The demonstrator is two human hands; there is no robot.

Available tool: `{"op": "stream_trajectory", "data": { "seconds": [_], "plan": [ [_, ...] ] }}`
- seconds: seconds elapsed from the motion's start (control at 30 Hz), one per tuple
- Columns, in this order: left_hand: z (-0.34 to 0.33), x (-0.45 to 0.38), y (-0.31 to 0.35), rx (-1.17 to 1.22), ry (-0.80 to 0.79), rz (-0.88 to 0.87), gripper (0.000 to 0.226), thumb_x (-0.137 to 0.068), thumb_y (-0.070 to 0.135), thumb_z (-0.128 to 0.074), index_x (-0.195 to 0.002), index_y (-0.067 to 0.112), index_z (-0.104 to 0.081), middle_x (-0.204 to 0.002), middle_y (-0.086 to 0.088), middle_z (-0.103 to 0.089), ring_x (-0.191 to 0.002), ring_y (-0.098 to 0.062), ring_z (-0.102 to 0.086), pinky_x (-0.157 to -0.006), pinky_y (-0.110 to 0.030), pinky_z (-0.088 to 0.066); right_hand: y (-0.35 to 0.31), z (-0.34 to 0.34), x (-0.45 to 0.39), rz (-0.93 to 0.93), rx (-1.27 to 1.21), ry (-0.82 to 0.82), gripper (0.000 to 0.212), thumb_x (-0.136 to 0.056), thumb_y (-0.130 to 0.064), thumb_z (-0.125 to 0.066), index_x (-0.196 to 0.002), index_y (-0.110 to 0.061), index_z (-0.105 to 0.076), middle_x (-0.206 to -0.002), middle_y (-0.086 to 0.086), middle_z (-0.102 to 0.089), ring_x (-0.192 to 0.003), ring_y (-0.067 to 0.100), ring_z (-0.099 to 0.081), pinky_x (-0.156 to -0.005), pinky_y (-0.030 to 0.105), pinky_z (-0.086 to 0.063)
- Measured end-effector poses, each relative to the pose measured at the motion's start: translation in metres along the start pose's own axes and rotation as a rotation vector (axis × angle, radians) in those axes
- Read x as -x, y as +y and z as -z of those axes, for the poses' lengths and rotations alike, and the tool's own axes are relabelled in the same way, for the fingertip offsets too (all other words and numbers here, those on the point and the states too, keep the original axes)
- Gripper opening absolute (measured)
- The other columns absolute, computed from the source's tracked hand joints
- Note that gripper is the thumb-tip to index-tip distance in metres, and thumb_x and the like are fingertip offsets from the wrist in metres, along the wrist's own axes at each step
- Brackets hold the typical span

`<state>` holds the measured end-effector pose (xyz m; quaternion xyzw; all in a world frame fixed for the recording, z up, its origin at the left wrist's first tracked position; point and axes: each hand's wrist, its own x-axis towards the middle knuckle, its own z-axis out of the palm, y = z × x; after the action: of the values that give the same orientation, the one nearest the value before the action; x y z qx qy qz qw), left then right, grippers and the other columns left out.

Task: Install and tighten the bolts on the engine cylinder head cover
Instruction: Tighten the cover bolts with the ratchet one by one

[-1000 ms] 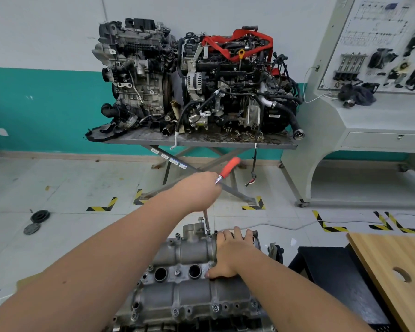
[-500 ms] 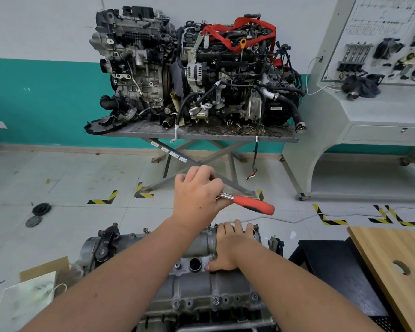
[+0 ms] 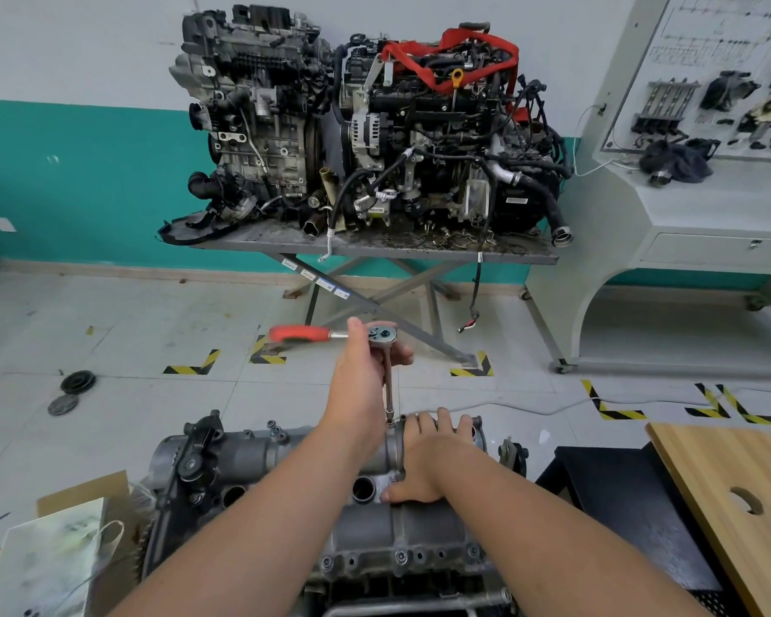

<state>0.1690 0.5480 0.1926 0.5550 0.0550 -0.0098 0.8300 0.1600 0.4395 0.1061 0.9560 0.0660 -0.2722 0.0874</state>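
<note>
- Where the ratchet's extension bar point(image 3: 389, 385) meets the cylinder head cover point(image 3: 419, 523), at the cover's far edge, sits the bolt being worked; the bolt itself is hidden under the socket tip, just left of the right fingertips.
- Its long axis runs near upright, from the bolt up to the ratchet head point(image 3: 383, 335), so the turning axis is vertical.
- From that head the red handle point(image 3: 298, 334) points level and to the left, away from the right arm.
- Wrapped round the bar just under the head, the left hand point(image 3: 361, 371) is the nearer one to the tool.
- Laid flat on the cover beside the bolt, the right hand point(image 3: 423, 460) has straight, relaxed fingers point(image 3: 441, 423) and grasps nothing; it seems to steady the cover.
- I judge the next swing must sweep the handle in a level arc about the bar.
- Further bolts point(image 3: 400, 557) sit along the cover's near edge.
</note>
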Motion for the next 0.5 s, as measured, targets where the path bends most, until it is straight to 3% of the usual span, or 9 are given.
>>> {"op": "stream_trajectory", "data": {
  "seconds": [0.1, 0.3, 0.5],
  "plan": [
    [0.004, -0.003, 0.011, 0.016, -0.115, 0.064, 0.041, -0.108, 0.041, -0.028, -0.092, 0.015, -0.055, -0.066, -0.002, -0.060, -0.063, -0.015, -0.057, -0.075, -0.034, -0.039, 0.000, 0.000, 0.000, 0.005, -0.001, 0.011, 0.128, -0.070, -0.087, -0.052, -0.157, -0.008, -0.002, -0.163, 0.011, -0.011, -0.149, 0.043, -0.001, -0.114, 0.067, -0.005],
    [0.024, 0.000, 0.021, -0.132, -0.396, 0.035, 0.038, -0.110, 0.022, -0.023, -0.092, 0.012, -0.055, -0.075, -0.005, -0.063, -0.078, -0.020, -0.059, -0.091, -0.041, -0.042, 0.000, -0.001, 0.000, 0.009, 0.004, 0.015, 0.128, -0.070, -0.088, -0.051, -0.157, -0.008, -0.002, -0.163, 0.012, -0.011, -0.149, 0.044, -0.002, -0.113, 0.068, -0.005],
    [0.028, -0.007, 0.035, -0.169, -0.410, 0.164, 0.026, -0.108, 0.020, -0.029, -0.104, 0.009, -0.051, -0.074, -0.007, -0.065, -0.078, -0.024, -0.065, -0.084, -0.036, -0.049, 0.001, -0.001, 0.002, 0.021, -0.002, 0.029, 0.126, -0.071, -0.087, -0.051, -0.156, -0.008, -0.004, -0.162, 0.011, -0.014, -0.148, 0.044, -0.004, -0.113, 0.068, -0.006]
  ]
}}
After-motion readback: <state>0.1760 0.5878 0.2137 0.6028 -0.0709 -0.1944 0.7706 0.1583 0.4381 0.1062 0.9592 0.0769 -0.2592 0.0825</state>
